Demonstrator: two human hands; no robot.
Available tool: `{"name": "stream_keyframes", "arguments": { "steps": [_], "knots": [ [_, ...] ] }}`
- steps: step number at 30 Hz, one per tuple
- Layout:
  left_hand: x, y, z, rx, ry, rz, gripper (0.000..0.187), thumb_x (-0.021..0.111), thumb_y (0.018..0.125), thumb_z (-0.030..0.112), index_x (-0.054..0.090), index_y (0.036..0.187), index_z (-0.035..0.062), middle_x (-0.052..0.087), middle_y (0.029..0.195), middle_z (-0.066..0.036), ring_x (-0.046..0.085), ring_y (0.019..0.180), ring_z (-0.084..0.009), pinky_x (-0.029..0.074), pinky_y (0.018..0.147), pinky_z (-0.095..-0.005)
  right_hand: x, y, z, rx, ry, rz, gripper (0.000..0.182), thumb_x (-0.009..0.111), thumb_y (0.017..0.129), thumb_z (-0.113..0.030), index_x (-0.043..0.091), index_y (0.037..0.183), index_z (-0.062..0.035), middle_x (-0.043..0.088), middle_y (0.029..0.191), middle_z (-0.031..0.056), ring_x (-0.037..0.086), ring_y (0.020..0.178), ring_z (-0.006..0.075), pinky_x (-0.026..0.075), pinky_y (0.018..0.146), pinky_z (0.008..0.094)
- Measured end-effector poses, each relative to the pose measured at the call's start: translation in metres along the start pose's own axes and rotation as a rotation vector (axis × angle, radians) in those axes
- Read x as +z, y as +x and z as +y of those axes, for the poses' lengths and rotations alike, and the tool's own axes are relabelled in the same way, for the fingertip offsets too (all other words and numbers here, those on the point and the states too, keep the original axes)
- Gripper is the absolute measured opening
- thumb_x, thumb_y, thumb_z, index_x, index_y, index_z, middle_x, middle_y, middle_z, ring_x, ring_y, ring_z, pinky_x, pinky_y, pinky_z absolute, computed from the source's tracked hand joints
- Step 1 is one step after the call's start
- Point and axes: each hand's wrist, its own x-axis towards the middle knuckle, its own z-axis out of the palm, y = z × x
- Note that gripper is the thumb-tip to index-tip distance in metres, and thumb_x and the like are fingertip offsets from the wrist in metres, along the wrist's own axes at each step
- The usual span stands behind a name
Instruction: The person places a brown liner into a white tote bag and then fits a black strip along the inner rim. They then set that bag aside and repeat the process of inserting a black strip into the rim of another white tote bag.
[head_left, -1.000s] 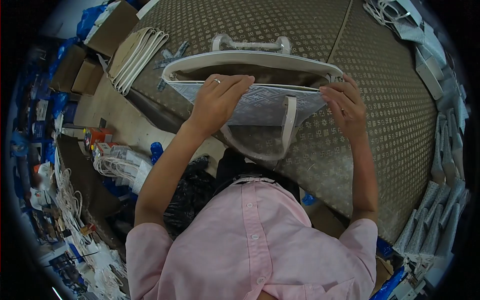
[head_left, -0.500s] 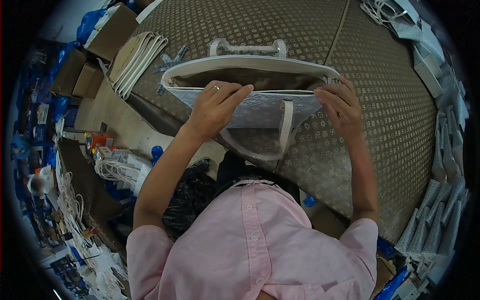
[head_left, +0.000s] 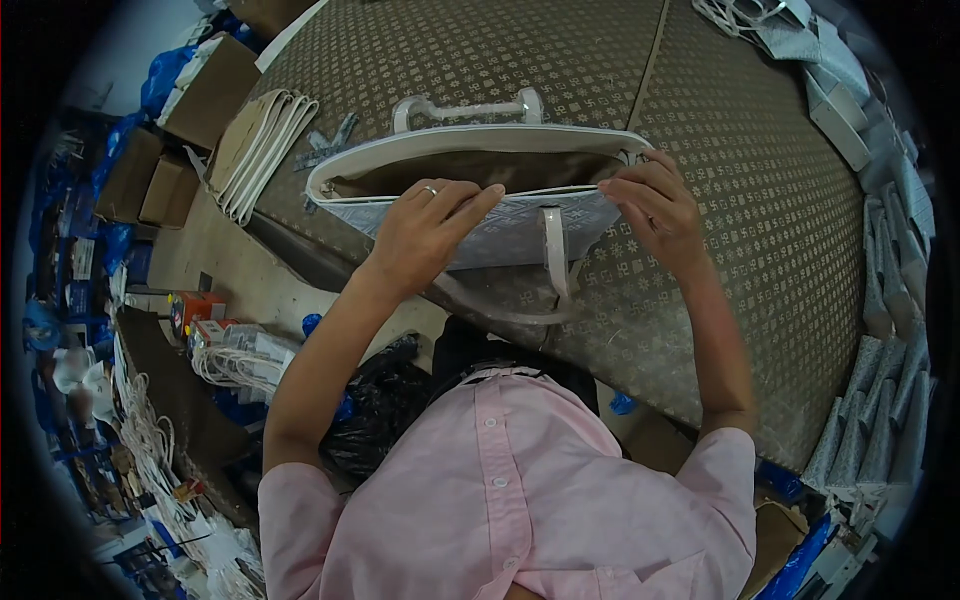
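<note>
A pale grey patterned handbag (head_left: 500, 230) with a cream rim stands on the table in front of me, its mouth gaping and the brown lining showing. Its far handle (head_left: 465, 112) sticks up behind the rim, and its near handle (head_left: 556, 250) hangs toward me; both look wrapped in clear film. My left hand (head_left: 420, 235), with a ring on one finger, is closed on the near rim left of the middle, thumb out of sight. At the right corner, my right hand (head_left: 655, 205) pinches the same rim between thumb and fingers.
The brown patterned table (head_left: 740, 330) has a seam running away from me. Folded white-edged pieces (head_left: 265, 155) lie at its left edge beside grey strips (head_left: 325, 145). Grey panels (head_left: 870, 420) line the right side. Cardboard boxes (head_left: 210, 90) and a black plastic bag (head_left: 375, 410) are at left.
The bag and both hands sit slightly lower and further left in view, as does the table, so my head has shifted. The near handle has swung a little. Both hands keep their hold.
</note>
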Motion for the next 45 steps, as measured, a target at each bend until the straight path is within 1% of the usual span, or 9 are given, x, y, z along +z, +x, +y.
{"name": "stream_keyframes", "arguments": {
  "steps": [7,13,15,18,26,30,34,40,45],
  "knots": [
    [0.002,0.001,0.005,-0.008,-0.034,-0.001,0.044,0.057,0.07,-0.001,0.057,0.113,0.0051,0.058,0.098,-0.007,0.058,0.087,-0.0218,0.049,0.077,-0.0348,-0.002,-0.001,-0.002,0.031,0.023,-0.025,0.019,0.066,0.073,-0.001,0.067,0.09,-0.0079,0.062,0.084,0.0029,0.06,0.08,0.0175,0.04,0.095,0.0428],
    [0.021,0.028,0.02,-0.149,-0.208,-0.055,0.036,0.057,0.072,-0.001,0.057,0.107,0.0032,0.061,0.097,-0.011,0.06,0.084,-0.0291,0.049,0.075,-0.0369,-0.002,0.001,-0.001,0.041,0.039,-0.021,0.019,0.066,0.073,-0.001,0.067,0.091,-0.008,0.062,0.083,0.0027,0.06,0.08,0.0175,0.04,0.095,0.0418],
    [0.027,0.035,0.023,-0.176,-0.343,-0.045,0.026,0.059,0.08,0.003,0.058,0.106,0.0033,0.062,0.093,-0.014,0.061,0.081,-0.0309,0.049,0.07,-0.0369,-0.003,0.001,-0.002,0.039,0.033,-0.02,0.02,0.066,0.073,-0.001,0.067,0.091,-0.0078,0.062,0.082,0.0028,0.06,0.079,0.0175,0.04,0.095,0.0416],
    [0.029,0.047,0.028,-0.148,-0.333,-0.116,0.025,0.059,0.081,0.004,0.057,0.106,0.0027,0.063,0.092,-0.014,0.061,0.08,-0.0313,0.049,0.067,-0.0376,-0.004,0.001,-0.002,0.039,0.04,-0.023,0.02,0.067,0.072,-0.001,0.067,0.091,-0.0088,0.061,0.083,0.0026,0.06,0.08,0.0181,0.04,0.094,0.0405],
    [0.035,0.059,0.032,-0.17,-0.372,-0.091,0.021,0.059,0.082,0.005,0.059,0.103,0.0018,0.063,0.087,-0.013,0.062,0.075,-0.0297,0.049,0.063,-0.0357,-0.004,0.0,0.006,0.013,0.048,-0.02,0.022,0.068,0.074,-0.005,0.066,0.094,-0.0105,0.061,0.084,0.0031,0.059,0.082,0.0193,0.041,0.094,0.0403],
    [0.04,0.058,0.032,-0.142,-0.366,0.021,0.018,0.057,0.081,0.007,0.058,0.099,0.0023,0.061,0.08,-0.01,0.061,0.07,-0.0269,0.048,0.06,-0.0352,-0.016,-0.002,0.015,0.144,0.094,-0.07,0.021,0.067,0.077,-0.011,0.064,0.098,-0.0099,0.063,0.085,0.0042,0.06,0.08,0.0198,0.04,0.095,0.0415],
    [0.037,0.061,0.036,-0.154,-0.358,-0.004,0.017,0.056,0.082,0.007,0.058,0.098,0.0022,0.06,0.078,-0.01,0.061,0.069,-0.0268,0.048,0.06,-0.0352,-0.018,0.0,0.015,0.23,0.165,-0.057,0.019,0.068,0.077,-0.013,0.064,0.096,-0.0086,0.065,0.085,0.0042,0.062,0.077,0.0191,0.038,0.099,0.0422],
    [0.042,0.073,0.042,-0.172,-0.32,-0.088,0.019,0.055,0.082,0.008,0.057,0.1,0.0024,0.06,0.077,-0.009,0.061,0.07,-0.0256,0.048,0.06,-0.035,-0.03,0.008,0.021,0.181,0.188,-0.201,0.015,0.067,0.077,-0.011,0.066,0.091,-0.0079,0.065,0.085,0.0054,0.063,0.081,0.0204,0.038,0.1,0.0437],
    [0.045,0.068,0.04,-0.187,-0.292,-0.06,0.024,0.058,0.075,0.006,0.055,0.099,0.0024,0.059,0.077,-0.009,0.062,0.071,-0.0244,0.049,0.061,-0.0345,-0.029,0.008,0.018,0.079,0.065,-0.175,0.017,0.065,0.076,-0.008,0.066,0.093,-0.0071,0.065,0.093,0.0072,0.062,0.093,0.0233,0.04,0.098,0.0437]
  ]
}}
